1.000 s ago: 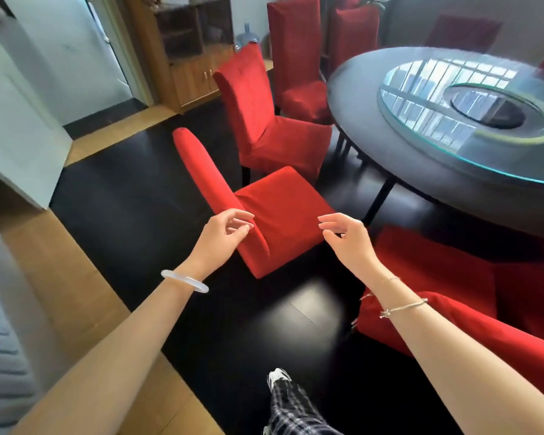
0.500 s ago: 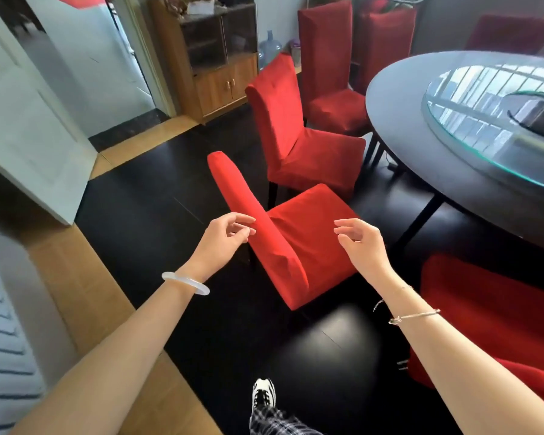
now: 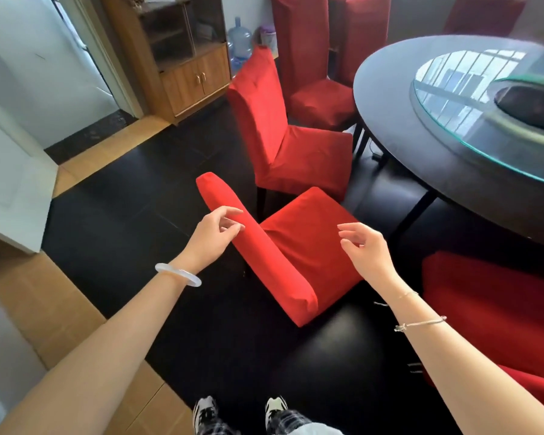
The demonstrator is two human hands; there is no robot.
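Observation:
A red-covered chair [image 3: 299,246] stands on the dark floor right in front of me, its backrest toward me and its seat facing the table. My left hand [image 3: 212,235] hovers at the top edge of the backrest with loosely curled fingers, holding nothing. My right hand [image 3: 363,249] floats over the seat's right side, fingers relaxed and empty. Both arms reach forward from the bottom corners of the view.
A round dark table [image 3: 421,133] with a glass turntable [image 3: 484,89] fills the right. More red chairs [image 3: 283,142] stand behind, and another [image 3: 490,309] at lower right. A wooden cabinet [image 3: 182,58] and water bottle [image 3: 240,42] sit at the back. My feet [image 3: 239,409] show below.
The view has swung left and back, so the chair sits more central and lower. Both hands stay held out and empty, with the fingers opened slightly.

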